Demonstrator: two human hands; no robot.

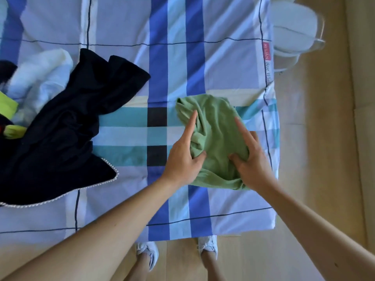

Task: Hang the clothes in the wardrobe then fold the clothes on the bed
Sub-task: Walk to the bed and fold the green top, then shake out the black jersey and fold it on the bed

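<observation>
From the head camera, a crumpled, partly folded light-green cotton garment (215,134) lay on the bed's blue, teal and white checked sheet (121,27), close to the bed's right edge and the wooden floor (324,159). The left hand (182,157) grasped its left side, forefinger laid straight along the cloth and thumb pressed in, while the right hand (251,159) clasped its right side, forefinger on top and other fingers round the edge. Well apart to the left sprawled a dark navy garment with pearl-bead trim (67,128), touching a pale blue-white garment (40,78) and a yellow-green cloth (8,106).
</observation>
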